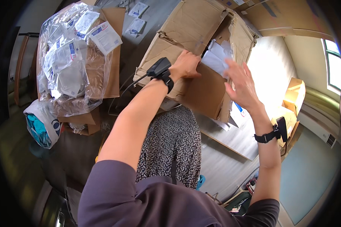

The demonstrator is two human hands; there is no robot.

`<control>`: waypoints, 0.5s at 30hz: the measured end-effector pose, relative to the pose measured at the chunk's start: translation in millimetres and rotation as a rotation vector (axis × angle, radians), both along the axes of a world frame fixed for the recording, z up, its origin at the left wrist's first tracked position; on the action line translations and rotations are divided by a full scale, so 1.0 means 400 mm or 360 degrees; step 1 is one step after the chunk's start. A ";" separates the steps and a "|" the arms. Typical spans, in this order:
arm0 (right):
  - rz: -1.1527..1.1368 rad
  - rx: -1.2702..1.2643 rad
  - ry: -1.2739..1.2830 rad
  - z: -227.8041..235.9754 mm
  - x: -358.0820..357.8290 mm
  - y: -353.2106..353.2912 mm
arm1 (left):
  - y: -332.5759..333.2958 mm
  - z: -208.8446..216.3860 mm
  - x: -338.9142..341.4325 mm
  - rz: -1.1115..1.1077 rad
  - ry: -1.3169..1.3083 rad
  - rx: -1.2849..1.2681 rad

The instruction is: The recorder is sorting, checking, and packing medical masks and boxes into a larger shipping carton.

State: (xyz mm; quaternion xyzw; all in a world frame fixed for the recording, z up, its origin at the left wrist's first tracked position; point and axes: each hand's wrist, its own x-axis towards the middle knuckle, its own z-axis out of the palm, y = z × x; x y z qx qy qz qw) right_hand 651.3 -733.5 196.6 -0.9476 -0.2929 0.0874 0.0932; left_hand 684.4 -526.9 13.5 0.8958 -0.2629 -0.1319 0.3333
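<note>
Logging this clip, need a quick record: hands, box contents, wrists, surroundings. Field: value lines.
left hand: left hand on the open cardboard box; exact grip unclear
right hand: right hand open, fingers raised, near the box's right side
box contents: white items, partly hidden
wrists: black strapped device on each
left side: white packets with clear plastic; white bag with teal contents

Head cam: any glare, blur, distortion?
Head view: glare blows out the pale surface right of the open carton; right hand looks slightly blurred, left hand crisper; lower left dim; fisheye bends edges toward the rim, corners black.
</note>
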 end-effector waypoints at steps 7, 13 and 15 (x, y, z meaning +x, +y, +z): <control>-0.0823 -0.0051 0.0468 -0.035 -0.025 0.003 | 0.209 0.326 0.070 0.0145 0.0558 -0.0802; -0.0687 -0.0478 0.0662 -0.062 0.005 0.080 | 0.500 0.449 0.192 0.0016 -0.0024 0.0292; -0.0653 -0.0456 0.0637 -0.070 0.009 0.071 | 0.519 0.416 0.203 0.0084 -0.0332 0.0817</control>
